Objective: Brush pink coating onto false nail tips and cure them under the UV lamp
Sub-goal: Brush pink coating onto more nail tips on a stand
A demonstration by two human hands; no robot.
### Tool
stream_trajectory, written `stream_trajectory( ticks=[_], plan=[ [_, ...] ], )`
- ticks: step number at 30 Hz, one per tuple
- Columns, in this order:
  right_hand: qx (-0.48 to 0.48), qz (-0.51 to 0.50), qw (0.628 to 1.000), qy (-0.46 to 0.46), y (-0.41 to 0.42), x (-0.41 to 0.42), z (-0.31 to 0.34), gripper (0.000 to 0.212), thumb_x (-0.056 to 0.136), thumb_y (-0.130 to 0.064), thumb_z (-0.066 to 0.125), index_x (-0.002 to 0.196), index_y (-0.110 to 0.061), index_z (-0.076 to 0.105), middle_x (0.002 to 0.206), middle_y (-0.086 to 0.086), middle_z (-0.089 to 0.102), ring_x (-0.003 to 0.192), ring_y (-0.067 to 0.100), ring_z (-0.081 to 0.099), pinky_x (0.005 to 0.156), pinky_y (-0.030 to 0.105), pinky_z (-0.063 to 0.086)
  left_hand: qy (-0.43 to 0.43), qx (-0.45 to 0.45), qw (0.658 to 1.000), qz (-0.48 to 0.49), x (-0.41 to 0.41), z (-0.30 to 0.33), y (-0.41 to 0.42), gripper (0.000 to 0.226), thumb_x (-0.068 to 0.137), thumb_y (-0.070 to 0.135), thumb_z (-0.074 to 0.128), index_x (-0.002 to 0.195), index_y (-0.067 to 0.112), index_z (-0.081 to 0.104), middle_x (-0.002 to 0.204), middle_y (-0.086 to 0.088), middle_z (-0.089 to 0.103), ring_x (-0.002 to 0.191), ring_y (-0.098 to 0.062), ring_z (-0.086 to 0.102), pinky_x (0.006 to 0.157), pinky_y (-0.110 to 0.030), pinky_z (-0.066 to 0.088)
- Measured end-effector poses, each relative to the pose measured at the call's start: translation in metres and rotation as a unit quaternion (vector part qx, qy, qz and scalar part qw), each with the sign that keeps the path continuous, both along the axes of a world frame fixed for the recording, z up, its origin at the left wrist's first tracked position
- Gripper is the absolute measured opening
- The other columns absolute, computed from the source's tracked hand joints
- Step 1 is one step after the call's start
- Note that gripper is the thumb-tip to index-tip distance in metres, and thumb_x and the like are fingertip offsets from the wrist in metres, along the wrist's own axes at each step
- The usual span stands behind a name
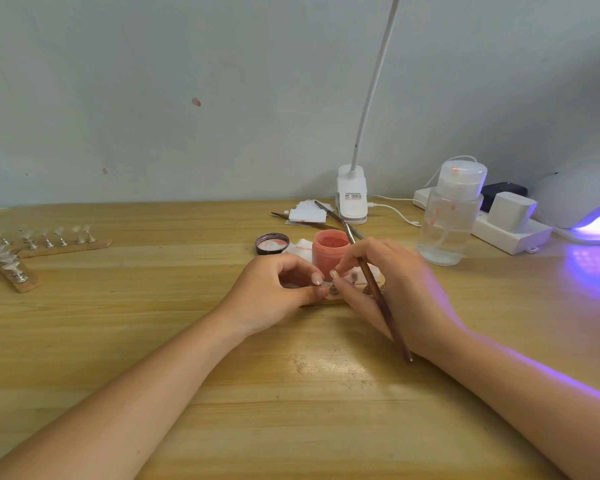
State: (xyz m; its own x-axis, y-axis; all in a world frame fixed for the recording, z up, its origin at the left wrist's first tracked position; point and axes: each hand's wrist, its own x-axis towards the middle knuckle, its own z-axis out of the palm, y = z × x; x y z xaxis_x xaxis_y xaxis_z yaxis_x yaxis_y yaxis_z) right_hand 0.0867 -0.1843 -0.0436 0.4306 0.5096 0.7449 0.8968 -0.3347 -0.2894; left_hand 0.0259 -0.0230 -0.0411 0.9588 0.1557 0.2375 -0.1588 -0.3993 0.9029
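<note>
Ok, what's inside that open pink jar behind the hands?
The pink jar stands open, and pink coating fills it almost to the rim. Its dark lid lies beside it, inner side up. The right hand and left hand cover the jar's base.

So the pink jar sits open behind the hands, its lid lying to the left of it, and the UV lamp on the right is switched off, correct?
Not quite: the UV lamp is on. The head view shows violet light glowing from its opening and spilling onto the table. The rest holds: the pink jar sits open behind the hands, its lid lying to the left of it.
</note>
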Motion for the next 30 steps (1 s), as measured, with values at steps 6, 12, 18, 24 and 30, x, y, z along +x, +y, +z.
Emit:
stream_trajectory(
  ticks=[6,12,18,24,30],
  plan=[
    [-0.038,0.006,0.999,0.005,-0.001,0.000,-0.001,0.021,0.074,-0.019,0.076,0.089,-0.014,0.061,0.081,-0.010,0.065,0.080,0.010,0.054,0.070,0.028,0.037,-0.004,0.012,1.000,0.002,0.001,0.000,0.001,0.016,0.073,0.007,0.074,0.068,0.017,0.063,0.072,0.008,0.066,0.065,0.007,0.060,0.062,-0.003,0.040],
    [-0.032,0.032,0.999,0.005,-0.001,0.001,0.000,0.016,0.078,-0.017,0.072,0.089,-0.013,0.061,0.081,-0.012,0.061,0.078,0.015,0.060,0.070,0.036,0.046,-0.006,0.032,0.999,0.003,0.001,-0.002,0.001,0.021,0.068,0.012,0.078,0.067,0.021,0.059,0.075,0.012,0.066,0.071,0.006,0.061,0.065,-0.004,0.042],
    [-0.032,0.032,0.999,0.010,-0.002,0.002,-0.001,0.020,0.076,-0.017,0.075,0.090,-0.015,0.062,0.084,-0.011,0.064,0.084,0.003,0.053,0.076,0.026,0.037,-0.019,0.080,0.997,0.005,0.002,-0.005,0.002,0.023,0.068,0.012,0.078,0.067,0.022,0.057,0.070,0.017,0.064,0.069,0.009,0.058,0.066,-0.003,0.041],
    [0.000,0.033,0.999,-0.020,-0.004,-0.004,0.003,0.018,0.074,-0.024,0.069,0.088,-0.014,0.063,0.084,-0.018,0.057,0.088,0.003,0.050,0.080,0.011,0.030,-0.031,0.091,0.995,-0.002,-0.001,-0.004,0.002,0.021,0.063,0.028,0.080,0.075,0.033,0.063,0.077,0.021,0.065,0.081,0.000,0.062,0.076,-0.012,0.046],
    [0.041,0.055,0.997,-0.027,-0.003,-0.008,0.005,0.023,0.078,-0.032,0.066,0.086,-0.011,0.063,0.097,-0.022,0.050,0.090,0.002,0.052,0.080,0.012,0.033,-0.157,0.187,0.969,0.033,-0.007,0.003,-0.006,0.027,0.065,0.051,0.065,0.084,0.031,0.067,0.093,0.018,0.064,0.096,0.003,0.055,0.087,-0.020,0.041]
  ],
)
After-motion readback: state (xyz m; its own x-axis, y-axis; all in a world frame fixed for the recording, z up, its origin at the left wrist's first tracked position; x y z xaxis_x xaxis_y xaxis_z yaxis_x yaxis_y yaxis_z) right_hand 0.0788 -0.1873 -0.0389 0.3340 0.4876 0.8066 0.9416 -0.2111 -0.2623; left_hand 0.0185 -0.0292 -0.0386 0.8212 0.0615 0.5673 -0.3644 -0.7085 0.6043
